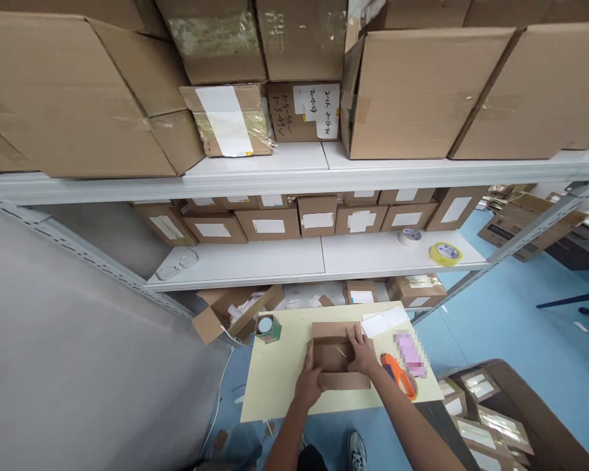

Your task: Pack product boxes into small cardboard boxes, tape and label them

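A small brown cardboard box (343,381) stands on the pale yellow table (269,399), its top flaps spread and its inside showing. My left hand (308,381) grips the box's left wall, thumb toward the rim. On the right side, my right hand (363,353) holds the wall and flap, its fingers reaching over the far edge. Close to my right forearm lies an orange tape dispenser (397,375). White paper sheets (385,320) rest behind my right hand, and a pink item (410,353), blurred out, lies farther right.
A green box with a round white top (267,328) sits at the table's far left corner. White shelves (255,261) rise behind, loaded with cartons. Tape rolls (445,254) lie on the middle shelf. A large carton (544,405) of packed boxes stands on the right.
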Demonstrator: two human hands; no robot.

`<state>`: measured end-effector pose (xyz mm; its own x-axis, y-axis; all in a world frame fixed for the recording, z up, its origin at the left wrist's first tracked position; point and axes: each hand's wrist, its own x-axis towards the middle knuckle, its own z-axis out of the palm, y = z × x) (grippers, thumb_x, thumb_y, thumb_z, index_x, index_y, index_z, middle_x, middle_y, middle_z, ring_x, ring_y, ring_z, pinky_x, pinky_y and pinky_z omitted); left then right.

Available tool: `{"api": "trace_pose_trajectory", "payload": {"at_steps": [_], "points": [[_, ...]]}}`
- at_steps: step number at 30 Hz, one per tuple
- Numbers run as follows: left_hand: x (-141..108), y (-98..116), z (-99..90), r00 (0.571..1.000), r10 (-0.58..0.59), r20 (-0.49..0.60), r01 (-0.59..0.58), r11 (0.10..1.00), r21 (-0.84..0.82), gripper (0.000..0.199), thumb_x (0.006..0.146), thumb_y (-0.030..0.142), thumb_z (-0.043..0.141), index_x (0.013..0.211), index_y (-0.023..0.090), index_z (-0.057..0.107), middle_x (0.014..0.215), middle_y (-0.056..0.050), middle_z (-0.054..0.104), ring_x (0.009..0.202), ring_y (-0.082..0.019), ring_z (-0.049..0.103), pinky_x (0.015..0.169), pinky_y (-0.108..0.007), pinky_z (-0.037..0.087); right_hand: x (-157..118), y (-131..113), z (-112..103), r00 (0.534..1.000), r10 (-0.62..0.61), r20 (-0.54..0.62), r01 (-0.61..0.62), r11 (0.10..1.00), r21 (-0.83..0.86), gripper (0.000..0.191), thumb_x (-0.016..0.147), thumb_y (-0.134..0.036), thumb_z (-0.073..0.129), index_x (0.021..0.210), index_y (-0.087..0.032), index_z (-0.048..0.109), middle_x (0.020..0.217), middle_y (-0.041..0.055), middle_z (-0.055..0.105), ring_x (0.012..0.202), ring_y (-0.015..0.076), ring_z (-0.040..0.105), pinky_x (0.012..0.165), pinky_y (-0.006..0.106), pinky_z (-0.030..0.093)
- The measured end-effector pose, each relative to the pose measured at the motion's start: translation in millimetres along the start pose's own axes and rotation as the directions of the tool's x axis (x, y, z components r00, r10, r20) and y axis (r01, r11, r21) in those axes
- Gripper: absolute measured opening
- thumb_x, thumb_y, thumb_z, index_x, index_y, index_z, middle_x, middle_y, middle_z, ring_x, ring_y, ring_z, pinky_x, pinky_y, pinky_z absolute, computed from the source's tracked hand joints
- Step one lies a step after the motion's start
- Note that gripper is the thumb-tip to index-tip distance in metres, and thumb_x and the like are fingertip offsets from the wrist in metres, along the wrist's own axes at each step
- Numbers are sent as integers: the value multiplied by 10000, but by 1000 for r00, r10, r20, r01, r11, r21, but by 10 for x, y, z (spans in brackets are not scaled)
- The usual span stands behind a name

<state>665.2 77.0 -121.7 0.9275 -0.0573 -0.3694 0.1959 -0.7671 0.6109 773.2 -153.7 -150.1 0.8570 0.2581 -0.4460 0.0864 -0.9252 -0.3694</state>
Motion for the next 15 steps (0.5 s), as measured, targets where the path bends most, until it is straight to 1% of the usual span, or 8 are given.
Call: {"api": "trace_pose_trajectory", "payload": {"at_steps": [1, 3, 6, 9, 12, 15], "points": [[-9, 5, 65, 999, -18, -32, 19, 1000, 14, 307, 765, 190, 755, 1072, 195, 756, 1754, -1, -31, 1594, -274, 195, 1211, -375, 383, 39, -32, 20, 999, 39, 19, -38, 998, -50, 1383, 544, -239, 844, 1646, -443, 33, 1758, 78, -73, 1559, 463, 185, 1132, 591, 364], [-8, 7, 158, 997, -50, -67, 53, 998, 35, 203, 819, 132, 681, 1001, 201, 739, 1752, 13, -37, 1570, -270, 280, 1178, -388, 418, 105, -81, 68, 995, 95, 18, -92, 985, -147, 1359, 557, -200, 834, 1651, -417, 57, 1756, 93, 19, 1558, 471, 169, 1129, 591, 357], [31, -12, 182, 994, -63, -87, 70, 995, 70, 188, 874, 91, 585, 959, 202, 711, 1751, 9, -19, 1492, -271, 434, 1160, -413, 428, 186, -134, 105, 992, 115, -45, -123, 964, -237, 1179, 666, -203, 774, 1644, -397, 145, 1724, 96, 170, 1534, 447, 229, 1107, 562, 378], [70, -32, 125, 997, -58, -59, 63, 994, 85, 199, 910, 109, 531, 965, 206, 696, 1750, 24, -20, 1391, -259, 552, 1093, -400, 480, 251, -195, 64, 991, 112, -80, -130, 951, -279, 1017, 735, -202, 723, 1618, -372, 249, 1665, 111, 284, 1461, 417, 346, 1075, 534, 398], [77, -15, 74, 996, -88, -19, 90, 991, 99, 230, 916, 138, 513, 1023, 219, 700, 1746, 50, -29, 1363, -251, 574, 1039, -376, 509, 293, -271, -11, 988, 110, -111, -138, 946, -293, 800, 820, -242, 675, 1557, -333, 377, 1544, 144, 430, 1353, 390, 461, 1019, 511, 420], [54, 41, 53, 991, -131, -30, 133, 984, 117, 247, 917, 173, 505, 1041, 227, 712, 1743, 70, -28, 1438, -270, 500, 1080, -381, 483, 303, -322, -52, 981, 107, -160, -149, 949, -277, 507, 945, -327, 550, 1450, -309, 508, 1405, 154, 546, 1241, 373, 545, 947, 496, 443]]}}
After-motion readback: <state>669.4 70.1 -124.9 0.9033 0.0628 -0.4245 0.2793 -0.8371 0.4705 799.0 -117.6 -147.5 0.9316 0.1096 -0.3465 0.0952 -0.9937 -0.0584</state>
